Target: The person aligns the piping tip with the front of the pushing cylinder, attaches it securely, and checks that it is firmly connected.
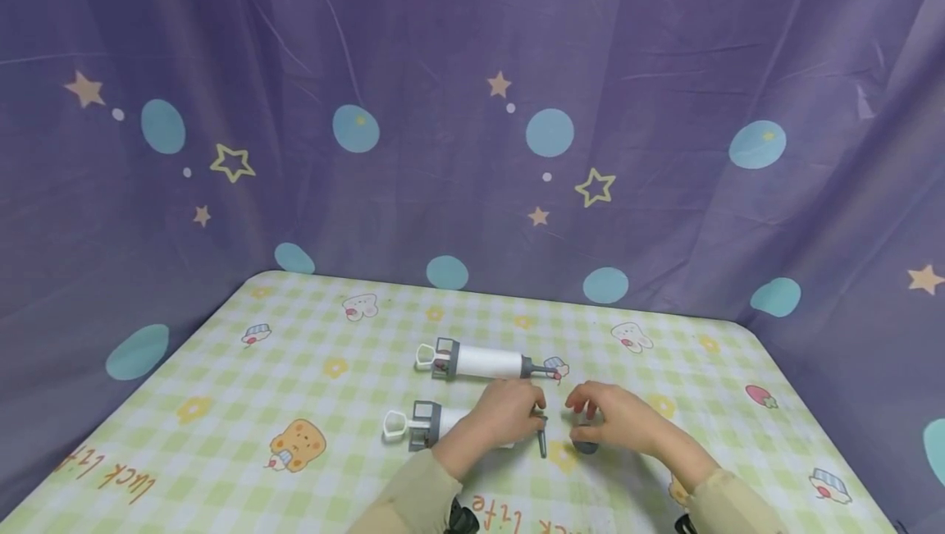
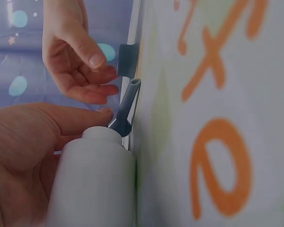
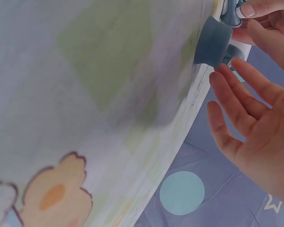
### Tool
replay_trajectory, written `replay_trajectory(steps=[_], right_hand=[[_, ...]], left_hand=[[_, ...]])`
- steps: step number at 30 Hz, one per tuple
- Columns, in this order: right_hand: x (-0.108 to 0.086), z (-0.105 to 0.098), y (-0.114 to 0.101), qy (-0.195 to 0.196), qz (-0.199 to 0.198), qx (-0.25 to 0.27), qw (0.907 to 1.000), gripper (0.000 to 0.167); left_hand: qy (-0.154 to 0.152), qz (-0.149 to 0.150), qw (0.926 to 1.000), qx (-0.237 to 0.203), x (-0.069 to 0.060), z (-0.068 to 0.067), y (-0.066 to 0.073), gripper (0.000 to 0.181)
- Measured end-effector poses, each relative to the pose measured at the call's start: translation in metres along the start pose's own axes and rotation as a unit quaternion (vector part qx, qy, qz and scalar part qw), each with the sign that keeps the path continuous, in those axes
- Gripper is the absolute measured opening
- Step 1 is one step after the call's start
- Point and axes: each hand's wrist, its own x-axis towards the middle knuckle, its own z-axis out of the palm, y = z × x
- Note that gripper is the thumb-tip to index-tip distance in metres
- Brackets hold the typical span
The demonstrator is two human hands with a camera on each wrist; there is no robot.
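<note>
My left hand (image 1: 509, 413) pinches a dark grey tapered nozzle (image 1: 542, 440) between thumb and fingertip, beside the front end of a syringe-like tube (image 1: 452, 419). That tube has a white barrel, a dark collar and a white loop handle; my left hand and wrist cover part of it. In the left wrist view, its bare white neck (image 2: 102, 134) lies just by the nozzle. A dark grey flared ring cap (image 3: 213, 42) stands on the table. Beside it is my right hand (image 1: 616, 417), fingers spread and loosely bent, fingertips close to the cap; contact is unclear.
A second syringe-like tube (image 1: 489, 361), with its dark nozzle attached and pointing right, lies farther back. The table (image 1: 244, 403) wears a green checked cloth with cartoon prints. Behind it hangs a purple curtain (image 1: 443, 42).
</note>
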Motion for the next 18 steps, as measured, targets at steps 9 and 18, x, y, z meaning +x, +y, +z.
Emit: replay_trajectory(steps=[9,18], right_hand=[[-0.0035,0.0019,0.0008,-0.016,-0.001,-0.006,0.9998,0.039],[-0.0053,0.0021,0.0006,-0.023,-0.003,-0.004,0.9997,0.036]], left_hand=[[-0.017,-0.012,0.9998,-0.007,-0.0003,-0.0007,0.0014,0.017],[-0.026,-0.017,0.9993,-0.02,0.0001,-0.0019,0.0019,0.012]])
